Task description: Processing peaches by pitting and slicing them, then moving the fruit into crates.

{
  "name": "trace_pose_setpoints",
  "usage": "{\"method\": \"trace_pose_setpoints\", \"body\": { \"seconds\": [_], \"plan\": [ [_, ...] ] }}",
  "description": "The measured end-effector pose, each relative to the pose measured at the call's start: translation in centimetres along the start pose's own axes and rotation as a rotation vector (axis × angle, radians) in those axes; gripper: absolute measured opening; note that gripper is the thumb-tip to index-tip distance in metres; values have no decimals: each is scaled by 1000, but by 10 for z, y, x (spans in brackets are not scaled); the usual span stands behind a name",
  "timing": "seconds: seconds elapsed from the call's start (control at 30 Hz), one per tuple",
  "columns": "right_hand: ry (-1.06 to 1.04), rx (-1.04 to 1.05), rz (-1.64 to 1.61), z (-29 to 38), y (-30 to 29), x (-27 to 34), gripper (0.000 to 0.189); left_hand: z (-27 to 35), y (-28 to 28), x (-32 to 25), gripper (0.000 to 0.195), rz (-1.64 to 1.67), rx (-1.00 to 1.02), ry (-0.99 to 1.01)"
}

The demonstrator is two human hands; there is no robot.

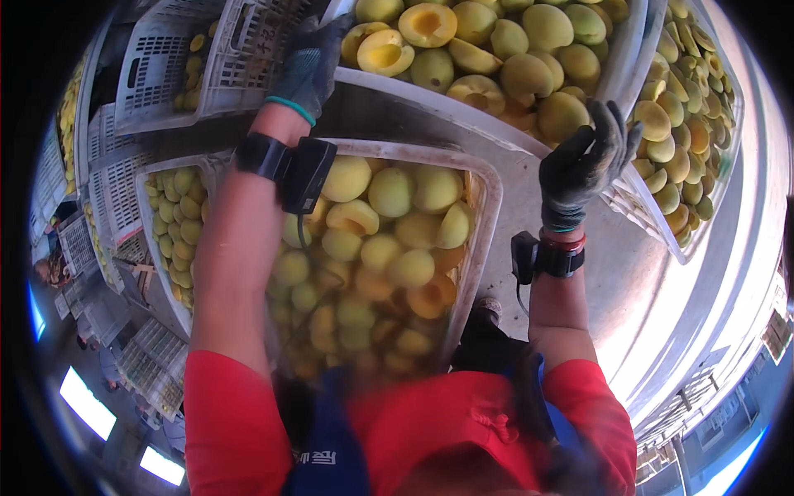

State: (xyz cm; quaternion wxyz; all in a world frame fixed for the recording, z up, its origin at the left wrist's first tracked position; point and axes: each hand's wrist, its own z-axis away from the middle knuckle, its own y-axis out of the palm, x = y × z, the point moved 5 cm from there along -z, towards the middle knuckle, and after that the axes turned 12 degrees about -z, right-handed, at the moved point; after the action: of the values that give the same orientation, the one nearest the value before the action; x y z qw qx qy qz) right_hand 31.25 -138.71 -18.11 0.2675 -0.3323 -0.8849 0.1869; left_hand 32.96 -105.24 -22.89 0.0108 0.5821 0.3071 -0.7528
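Note:
My left hand (308, 67), in a dark glove with a green cuff, is at the left corner of a white plastic crate (428, 102) of halved yellow-green stone fruit (427, 26). Its fingertips are by the rim, and whether they grip it is unclear. At that crate's near right corner is my right hand (586, 162), also gloved, fingers spread and nothing seen in them. Below, closest to my body, stands another white crate (487, 204) of fruit halves (392, 192), some cut side up with pit hollows showing. My left forearm passes over its left part.
A further crate (654, 211) heaped with fruit halves sits on the right. To the left are a smaller fruit crate (144, 186) and slotted white crates (158, 80). Concrete floor (515, 186) shows between crates. Stacked crates (152, 366) and people are farther back.

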Motion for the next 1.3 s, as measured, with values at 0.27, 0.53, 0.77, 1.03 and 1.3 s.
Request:
{"method": "trace_pose_setpoints", "body": {
  "seconds": [0.27,0.53,0.77,1.03,1.3],
  "plan": [
    [-86,-34,106,-21,23,-26,18,-40,20,-7,34,-671,-109,60],
    [24,105,123,-13,28,-24,22,24,-72,36,41,-65,122,211],
    [340,560,-636,36,9,47,34,280,-241,43,26,-844,-101,154],
    [279,844,-364,49,24,64,44,426,-221,80,45,-1148,478,-548],
    [457,953,-246,65,33,53,46,437,-222,135,44,-848,417,-543]
  ]
}}
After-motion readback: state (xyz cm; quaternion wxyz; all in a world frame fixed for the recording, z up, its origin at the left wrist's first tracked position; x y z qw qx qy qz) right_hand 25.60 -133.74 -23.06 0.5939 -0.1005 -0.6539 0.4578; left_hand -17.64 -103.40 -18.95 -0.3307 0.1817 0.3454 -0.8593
